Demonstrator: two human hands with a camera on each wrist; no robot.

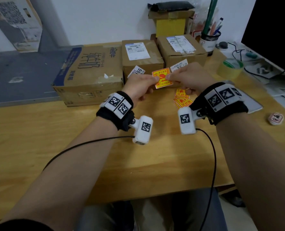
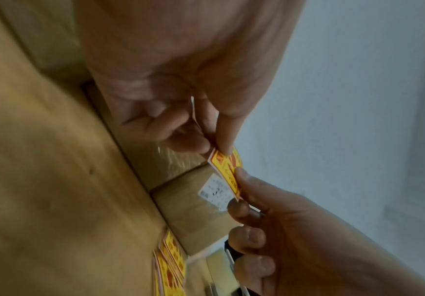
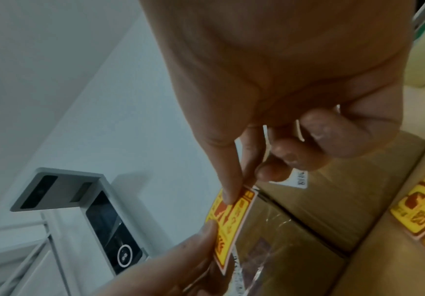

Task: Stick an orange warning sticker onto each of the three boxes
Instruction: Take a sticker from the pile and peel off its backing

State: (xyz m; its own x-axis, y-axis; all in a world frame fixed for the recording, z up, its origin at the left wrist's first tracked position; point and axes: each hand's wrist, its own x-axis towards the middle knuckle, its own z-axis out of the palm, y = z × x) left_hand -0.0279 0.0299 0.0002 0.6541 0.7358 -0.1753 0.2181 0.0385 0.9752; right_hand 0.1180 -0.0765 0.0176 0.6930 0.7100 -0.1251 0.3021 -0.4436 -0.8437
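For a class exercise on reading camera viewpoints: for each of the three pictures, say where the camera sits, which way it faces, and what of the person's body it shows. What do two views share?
Head: on the head, looking down at the desk; both forearms, left hand, right hand.
Left wrist: along the left hand toward the boxes.
Right wrist: along the right hand toward wall and boxes.
Shared: all show the sticker pinched by both hands.

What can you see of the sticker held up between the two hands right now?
The held sticker is a small rounded rectangle, yellow-orange with red print and a pale border that looks like backing paper. It is up off the table, in front of the middle box, face toward the head camera. The left hand pinches its left edge, the right hand its right edge. It bows slightly in the right wrist view.
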